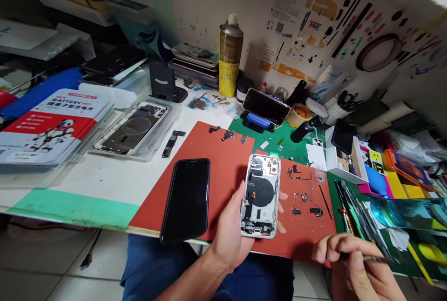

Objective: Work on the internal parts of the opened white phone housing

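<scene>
The left hand [230, 233] is wrapped around the open phone body [260, 226], with the thumb along one long side and the fingertips poking out on the other. The phone body is up over the red mat [223, 170], and its insides face up: a big dark round patch and bits of black and white. The right hand [359, 264] is curled up, pinching a thin tool [379, 259] near the front edge of the worktop [129, 184].

Just to the left of the left hand lies a black phone [186, 198]. Farther out that way are a little dark board [171, 145] and a clear box [160, 139] with a phone shell [134, 126] in it. Between the two hands, a bit farther out, tiny parts [316, 211] are dotted about on the mat. Past the right hand, some skinny tools [356, 222] lie side by side. Far out ahead of the left hand stands a yellow can [228, 73].
</scene>
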Demonstrator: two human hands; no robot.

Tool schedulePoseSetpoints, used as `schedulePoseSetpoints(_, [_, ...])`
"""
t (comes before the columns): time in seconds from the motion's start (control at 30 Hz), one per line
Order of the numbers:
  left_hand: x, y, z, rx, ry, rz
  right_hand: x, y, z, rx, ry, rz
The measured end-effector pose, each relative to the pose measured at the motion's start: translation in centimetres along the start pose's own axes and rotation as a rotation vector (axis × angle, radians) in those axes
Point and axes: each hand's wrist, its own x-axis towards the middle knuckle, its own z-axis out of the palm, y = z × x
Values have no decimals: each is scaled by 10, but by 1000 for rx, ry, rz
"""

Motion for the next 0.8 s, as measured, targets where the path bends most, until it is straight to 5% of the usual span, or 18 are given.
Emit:
schedulePoseSetpoints(0.13, [-9,-1,-2,80,-145,-203,22,-8,-7,-104,62,353])
schedulePoseSetpoints(0.37, [-28,2,1,217,-276,-576,49,-26,-4,-51,-398,613])
schedulePoseSetpoints(0.47, [-35,11,-1,175,-264,-590,38,-24,-9,93,-370,727])
schedulePoseSetpoints(0.53, [-40,12,-4,120,-185,-463,26,-19,-13,190,-241,756])
schedulePoseSetpoints(0.63, [-48,-2,-8,-1,31,-25,2,-6,-10,299,-22,785])
schedulePoseSetpoints(0.8, [-36,-46,2,-75,137,376,-45,27,31,383,150,911])
